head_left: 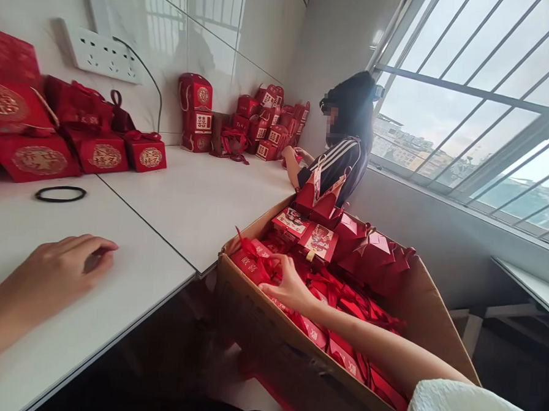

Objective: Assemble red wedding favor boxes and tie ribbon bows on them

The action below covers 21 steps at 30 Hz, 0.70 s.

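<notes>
My left hand (63, 274) rests on the white table (165, 187), fingers loosely curved and apart, with nothing in it. Just beyond it lies a thin black ring-shaped band (60, 194). Inside an open cardboard box (268, 328), my right hand (291, 286) reaches over red gift boxes tied with ribbons. Its thumb and fingers are spread, touching or close to a ribboned red gift box (249, 264) at the near left corner; contact is partly hidden. Printed red boxes (319, 240) and ones with peaked tops (373, 244) fill the carton's far side.
Red gift boxes (105, 150) are stacked on the left of the table, more (197, 123) along the wall. A co-worker (349, 130) at the far end handles a red box. A socket strip (101, 52) is on the wall; a barred window (473, 105) is at right.
</notes>
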### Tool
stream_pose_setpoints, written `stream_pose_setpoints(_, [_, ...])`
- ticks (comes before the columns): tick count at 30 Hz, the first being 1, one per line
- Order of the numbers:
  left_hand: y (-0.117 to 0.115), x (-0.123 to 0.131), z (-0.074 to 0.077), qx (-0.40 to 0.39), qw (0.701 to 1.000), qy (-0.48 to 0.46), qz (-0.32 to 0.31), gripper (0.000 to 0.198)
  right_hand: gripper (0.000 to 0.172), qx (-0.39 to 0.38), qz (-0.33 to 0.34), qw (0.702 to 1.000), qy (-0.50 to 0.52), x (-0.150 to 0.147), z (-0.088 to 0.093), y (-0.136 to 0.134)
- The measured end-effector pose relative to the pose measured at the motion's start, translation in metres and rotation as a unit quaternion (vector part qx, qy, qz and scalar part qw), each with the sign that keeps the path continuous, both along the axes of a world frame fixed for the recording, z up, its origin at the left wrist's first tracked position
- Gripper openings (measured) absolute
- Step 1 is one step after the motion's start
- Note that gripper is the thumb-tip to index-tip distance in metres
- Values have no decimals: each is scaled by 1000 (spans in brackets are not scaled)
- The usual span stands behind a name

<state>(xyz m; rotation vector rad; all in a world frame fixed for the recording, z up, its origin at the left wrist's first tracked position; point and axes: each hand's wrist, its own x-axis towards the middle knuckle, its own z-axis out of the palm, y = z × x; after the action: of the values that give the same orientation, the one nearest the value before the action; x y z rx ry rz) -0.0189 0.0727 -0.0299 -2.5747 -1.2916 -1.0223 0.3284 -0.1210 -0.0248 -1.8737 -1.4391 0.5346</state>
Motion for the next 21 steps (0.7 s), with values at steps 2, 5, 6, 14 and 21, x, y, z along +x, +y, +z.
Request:
stream_pose_setpoints(2, [-7,2,7,18,999,32,-14,28,55,-29,38,999,25,-7,-3,2])
stream_pose_setpoints(5, [-12,3,13,9,998,53,-27,30,57,-26,59,998,27,-3,-7,1])
stream_pose_setpoints(6, [-12,4,13,0,998,53,-26,29,62,-22,67,997,20,1,-8,0])
stream_pose_setpoints(14, [-15,6,14,-58,997,50,-3,22,51,73,206,970,-106,10,5,1])
stream_pose_setpoints(21, [-19,7,17,-85,995,49,-13,19,45,48,275,915,-290,10,-11,8])
